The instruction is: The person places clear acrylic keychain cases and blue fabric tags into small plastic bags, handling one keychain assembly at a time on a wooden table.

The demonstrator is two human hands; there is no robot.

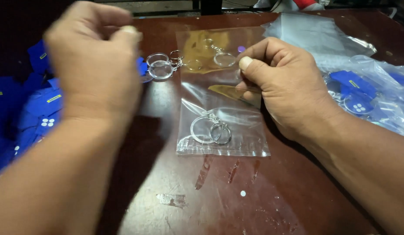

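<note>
1. Table (271, 204), nearest edge: dark red-brown top, scuffed, with bits of tape residue and a small pale dot. Nothing else lies on this near strip.

2. Bag (222, 93): clear plastic, flat on the table at centre. Its long axis runs near-to-far, straight away from the person; the closed bottom is the near end. It lies between the two forearms, closer to the right side.

3. Inside the bag, near end: clear round keychain (204, 129) with a metal ring (221, 133) overlapping its right edge. More clear discs with short chains show through the far end.

4. Right hand (282, 85): down on the bag's right edge about halfway up, thumb and fingers pinched together on the plastic. Whether anything small also sits in the pinch, cannot tell. This hand is the one touching the bag.

5. Left hand (95, 65): lifted off the table, left of the bag, motion-blurred. Fingers curled, thumb meeting fingertip near the top; it may be holding something small, but blur hides it. It does not touch the bag.

6. Just beside the left hand, toward the bag: clear domed keychain shell (159, 68) on the table, close to the bag's far left corner.

7. Far left: heap of blue cards (34, 109), partly behind the left forearm.

8. Far right: crumpled clear bags (363, 82) holding more blue pieces and discs, well apart from the centre bag.
</note>
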